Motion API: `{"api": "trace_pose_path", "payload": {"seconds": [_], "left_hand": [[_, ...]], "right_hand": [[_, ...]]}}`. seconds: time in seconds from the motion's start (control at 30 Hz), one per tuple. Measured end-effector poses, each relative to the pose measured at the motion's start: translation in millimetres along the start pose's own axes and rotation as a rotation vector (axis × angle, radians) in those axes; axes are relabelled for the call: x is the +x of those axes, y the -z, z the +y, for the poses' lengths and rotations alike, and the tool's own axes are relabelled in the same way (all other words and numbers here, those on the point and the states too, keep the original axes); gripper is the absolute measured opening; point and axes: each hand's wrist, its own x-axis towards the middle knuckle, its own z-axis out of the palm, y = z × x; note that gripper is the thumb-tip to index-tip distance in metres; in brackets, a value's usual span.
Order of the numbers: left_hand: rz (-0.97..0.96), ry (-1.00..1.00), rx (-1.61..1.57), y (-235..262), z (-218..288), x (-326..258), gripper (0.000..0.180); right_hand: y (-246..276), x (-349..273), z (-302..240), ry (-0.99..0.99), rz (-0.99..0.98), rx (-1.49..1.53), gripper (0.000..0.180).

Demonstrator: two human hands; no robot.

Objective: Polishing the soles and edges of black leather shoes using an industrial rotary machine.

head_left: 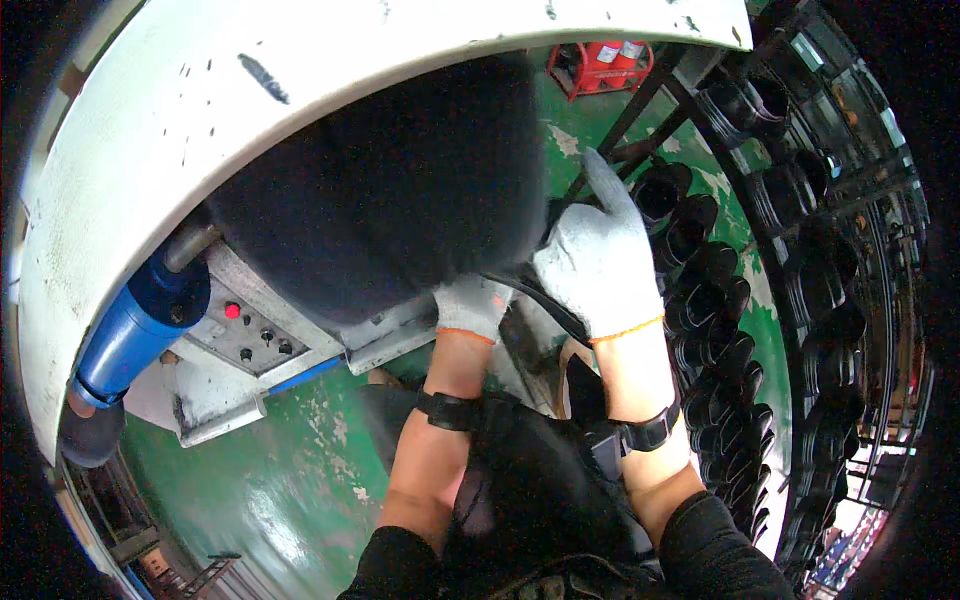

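A large, soft-edged black mass (390, 180) fills the space beneath a white machine hood. My left hand (472, 305), in a white glove with an orange cuff, reaches under its lower edge; the fingers are hidden behind it. On the right, my right hand (600, 255) wears a matching glove. One digit points up and away while the others curl out of sight at the edge of the black mass. A dark, thin-rimmed curved piece (548, 305) runs between the two hands, against the right palm. Its full shape is hidden, so its kind cannot be made out.
The white hood (180, 130) arches overhead. At left are a blue cylinder (140, 325) and a control panel with a red button (232, 311). Rows of black, hollow, shoe-like pieces (710, 340) stand on racks at right. A red-framed item (600, 70) sits on the green floor (290, 470).
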Motion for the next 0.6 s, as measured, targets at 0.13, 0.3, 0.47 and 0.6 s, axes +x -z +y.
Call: {"api": "trace_pose_path", "payload": {"seconds": [0.13, 0.3, 0.47, 0.6], "left_hand": [[0.204, -0.025, -0.065, -18, 6, 2, 0.054], [0.590, -0.103, 0.253, -37, 22, -4, 0.065], [0.012, -0.093, 0.095, -21, 48, -24, 0.065], [0.566, -0.176, 0.234, -56, 31, -22, 0.062]], "right_hand": [[0, 4, -9, 0.125, -0.069, -0.137, 0.012], [11, 19, -38, 0.107, -0.031, -0.087, 0.011], [7, 17, -64, 0.040, -0.059, -0.039, 0.016], [20, -1, -72, -0.019, -0.121, -0.055, 0.020]]}}
